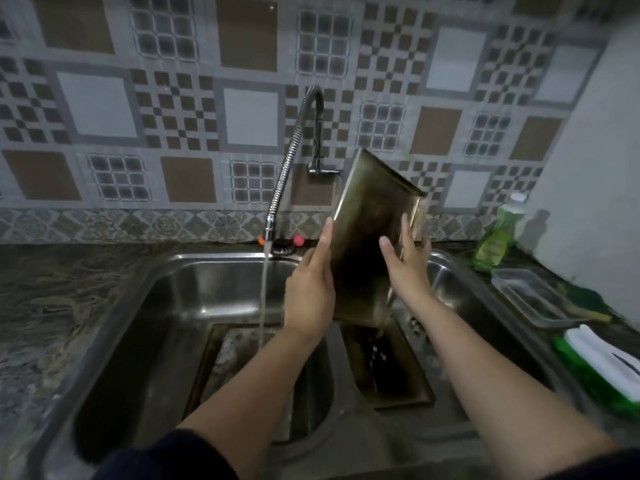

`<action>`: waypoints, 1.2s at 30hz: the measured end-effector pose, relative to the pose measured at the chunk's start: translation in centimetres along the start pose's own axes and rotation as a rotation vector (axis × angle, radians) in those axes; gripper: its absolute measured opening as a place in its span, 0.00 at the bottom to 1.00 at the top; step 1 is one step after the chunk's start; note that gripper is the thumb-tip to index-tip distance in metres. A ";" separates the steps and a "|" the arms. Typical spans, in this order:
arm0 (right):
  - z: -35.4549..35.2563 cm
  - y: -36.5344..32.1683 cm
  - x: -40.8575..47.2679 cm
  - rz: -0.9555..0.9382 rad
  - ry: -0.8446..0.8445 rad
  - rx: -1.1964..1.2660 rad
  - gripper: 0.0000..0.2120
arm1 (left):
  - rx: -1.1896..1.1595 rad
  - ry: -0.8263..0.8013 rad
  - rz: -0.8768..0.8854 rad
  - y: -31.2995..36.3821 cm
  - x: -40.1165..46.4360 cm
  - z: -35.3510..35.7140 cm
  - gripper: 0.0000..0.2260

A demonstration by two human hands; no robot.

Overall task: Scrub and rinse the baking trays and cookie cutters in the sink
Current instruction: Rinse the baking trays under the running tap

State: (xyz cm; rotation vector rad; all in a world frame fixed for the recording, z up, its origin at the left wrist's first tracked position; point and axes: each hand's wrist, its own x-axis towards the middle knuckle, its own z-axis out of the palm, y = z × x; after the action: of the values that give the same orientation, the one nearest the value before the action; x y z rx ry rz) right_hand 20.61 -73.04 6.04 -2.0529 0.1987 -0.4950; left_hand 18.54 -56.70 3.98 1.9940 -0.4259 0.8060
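Water runs from the faucet [270,226] into the sink [145,289]. To its right, the left hand [310,289] presses its straight fingers on the edge of the baking tray [367,244], upright above a second tray [391,368]; the right hand [405,265] does the same, with no closed grip. The wet tray may slip down, I think.

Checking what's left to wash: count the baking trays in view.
3. One tray held upright between both hands; one flat under the running water; one below the held tray. Others may be hidden.
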 end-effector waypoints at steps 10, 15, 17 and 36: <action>-5.1 14.2 1.9 0.180 -0.212 -0.439 0.35 | 0.087 -0.541 -0.460 -0.8 -5.7 7.9 0.25; -4.7 20.3 1.5 0.273 -0.395 -0.667 0.39 | 0.585 -0.880 -0.546 -2.9 -8.5 8.2 0.32; -3.7 21.7 1.4 0.319 -0.473 -0.707 0.39 | 0.675 -0.872 -0.507 -3.3 -9.0 8.5 0.32; 1.3 22.1 2.3 0.404 -0.631 -0.892 0.36 | 0.797 -0.858 -0.422 -4.8 -8.7 9.4 0.28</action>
State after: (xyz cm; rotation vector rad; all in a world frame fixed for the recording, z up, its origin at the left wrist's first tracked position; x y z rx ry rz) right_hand 24.53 -84.09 -12.92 -2.8012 0.4968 0.6120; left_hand 18.52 -62.40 -8.45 2.9991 -0.1271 -0.2578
